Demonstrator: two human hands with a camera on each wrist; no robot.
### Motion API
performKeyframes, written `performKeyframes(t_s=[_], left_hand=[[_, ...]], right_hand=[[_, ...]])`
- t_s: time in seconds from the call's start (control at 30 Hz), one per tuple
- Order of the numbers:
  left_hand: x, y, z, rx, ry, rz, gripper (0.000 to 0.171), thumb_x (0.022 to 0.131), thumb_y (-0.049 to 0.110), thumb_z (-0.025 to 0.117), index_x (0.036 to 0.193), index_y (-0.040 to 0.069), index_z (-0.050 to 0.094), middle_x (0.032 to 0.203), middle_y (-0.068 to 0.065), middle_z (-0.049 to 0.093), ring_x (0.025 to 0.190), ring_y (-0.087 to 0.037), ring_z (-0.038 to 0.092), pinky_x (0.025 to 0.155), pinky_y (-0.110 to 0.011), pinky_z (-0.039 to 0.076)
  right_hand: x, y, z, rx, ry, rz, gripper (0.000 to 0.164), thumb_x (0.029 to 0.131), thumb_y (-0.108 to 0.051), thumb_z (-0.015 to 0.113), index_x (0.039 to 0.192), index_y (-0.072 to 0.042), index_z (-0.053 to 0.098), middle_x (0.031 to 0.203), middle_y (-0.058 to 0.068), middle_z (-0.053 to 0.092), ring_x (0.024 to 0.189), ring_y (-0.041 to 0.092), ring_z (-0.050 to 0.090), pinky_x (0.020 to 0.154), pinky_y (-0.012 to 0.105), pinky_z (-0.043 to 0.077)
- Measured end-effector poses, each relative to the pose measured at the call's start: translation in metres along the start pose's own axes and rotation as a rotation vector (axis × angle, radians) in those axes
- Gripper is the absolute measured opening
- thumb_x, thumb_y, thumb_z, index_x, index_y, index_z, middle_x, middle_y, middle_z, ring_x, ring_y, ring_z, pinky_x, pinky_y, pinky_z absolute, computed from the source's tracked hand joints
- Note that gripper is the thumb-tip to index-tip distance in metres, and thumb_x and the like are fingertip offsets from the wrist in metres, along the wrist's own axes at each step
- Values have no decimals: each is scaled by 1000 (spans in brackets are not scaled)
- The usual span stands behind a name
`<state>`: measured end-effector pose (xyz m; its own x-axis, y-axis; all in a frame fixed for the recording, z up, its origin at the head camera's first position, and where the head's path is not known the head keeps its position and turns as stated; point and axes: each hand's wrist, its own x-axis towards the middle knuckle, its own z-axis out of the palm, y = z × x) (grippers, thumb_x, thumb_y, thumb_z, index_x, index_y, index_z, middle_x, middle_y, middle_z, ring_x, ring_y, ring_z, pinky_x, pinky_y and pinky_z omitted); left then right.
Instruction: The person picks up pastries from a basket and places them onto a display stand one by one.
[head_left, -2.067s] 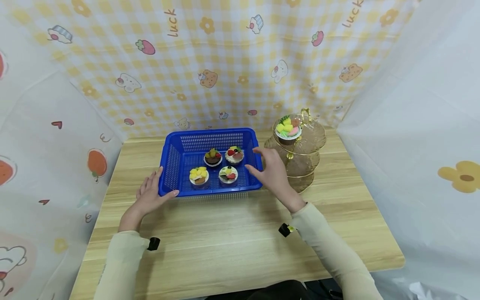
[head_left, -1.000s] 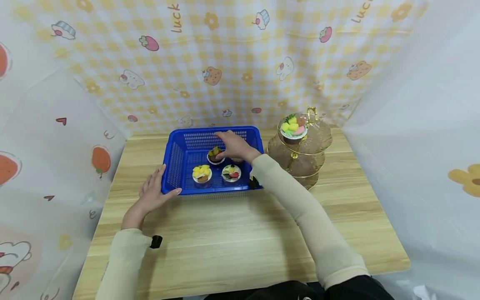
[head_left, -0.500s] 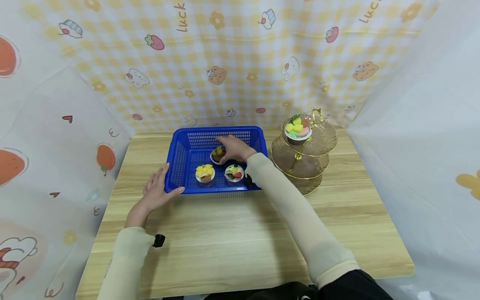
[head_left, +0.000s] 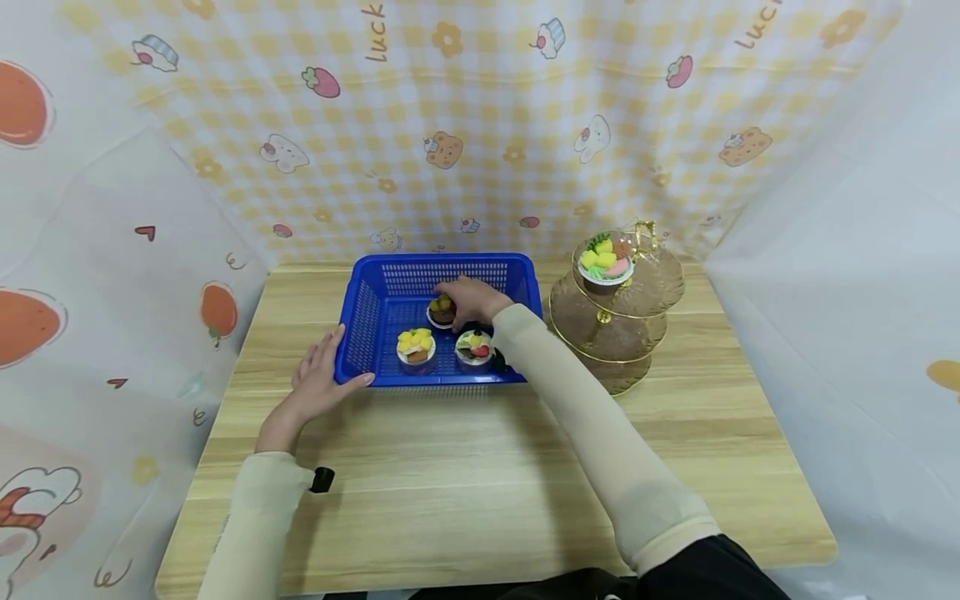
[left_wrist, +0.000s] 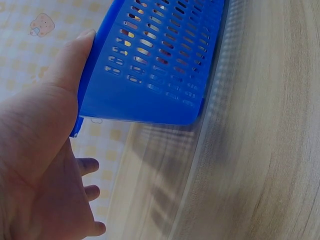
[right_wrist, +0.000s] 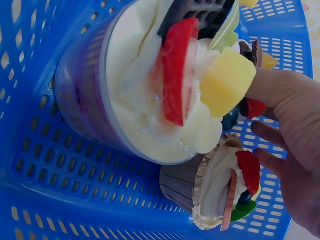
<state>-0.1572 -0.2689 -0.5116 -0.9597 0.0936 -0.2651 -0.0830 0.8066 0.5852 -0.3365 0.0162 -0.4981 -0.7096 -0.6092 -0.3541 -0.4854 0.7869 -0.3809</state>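
Observation:
My right hand (head_left: 476, 300) reaches into a blue basket (head_left: 367, 382), its thumb and fingers around a chocolate cupcake (head_left: 441, 315) topped with fruit. In the right wrist view, the thumb lies over that cupcake, which is mostly hidden. Beside the hand there sits a cream cupcake (right_wrist: 215, 190) in a pleated paper cup, covered by the hand in the head view. Closer to the wrist camera stands a clear dessert cup (right_wrist: 85, 90) with cream and fruit. My left hand (head_left: 315, 383) touches the basket's front left corner, fingers straight, thumb along the rim.
A yellow-topped dessert cup (head_left: 416, 346) stands at the basket's front left. Right of the basket rises a three-tier gold-rimmed stand (head_left: 660, 287), with a fruit cupcake (head_left: 606, 265) on its top tier. A checked cloth (head_left: 510, 100) hangs behind the wooden table (head_left: 450, 500).
My right hand has moved left from the basket's right rim into the basket, and its fingers have drawn in around the chocolate cupcake. The left hand stays at the corner.

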Motion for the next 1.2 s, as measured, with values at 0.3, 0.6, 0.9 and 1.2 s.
performKeyframes(t_s=[0.3, 0.6, 0.9, 1.2], left_hand=[[0, 1, 1, 4, 0, 8, 110, 87, 60, 64, 159, 25, -12, 165, -26, -5, 148, -56, -7, 110, -79, -3], [1, 2, 1, -2, -2, 10, 111, 87, 61, 64, 159, 26, -13, 166, -24, -6, 148, -56, -7, 110, -79, -3], [0, 0, 1, 9, 6, -3, 111, 87, 62, 63, 159, 24, -12, 165, -26, -4, 148, -57, -5, 110, -79, -3], [0, 1, 1, 4, 2, -12, 111, 88, 63, 62, 159, 25, -13, 165, -26, -6, 148, -56, -5, 111, -79, -3]], right_hand=[[0, 3, -1, -54, 17, 4, 76, 80, -25, 83, 147, -17, 47, 144, 2, 54, 130, 21, 49, 111, 39, 44], [1, 6, 1, 9, 55, -7, 69, 78, -24, 85, 139, -17, 53, 133, 3, 59, 119, 20, 52, 104, 39, 49], [4, 3, -6, 189, 134, -62, 73, 81, -29, 82, 142, -13, 47, 133, 8, 58, 118, 22, 55, 101, 41, 50], [-9, -6, -12, 387, 317, -58, 72, 80, -38, 81, 141, -17, 48, 127, 4, 59, 114, 19, 54, 97, 38, 52]])
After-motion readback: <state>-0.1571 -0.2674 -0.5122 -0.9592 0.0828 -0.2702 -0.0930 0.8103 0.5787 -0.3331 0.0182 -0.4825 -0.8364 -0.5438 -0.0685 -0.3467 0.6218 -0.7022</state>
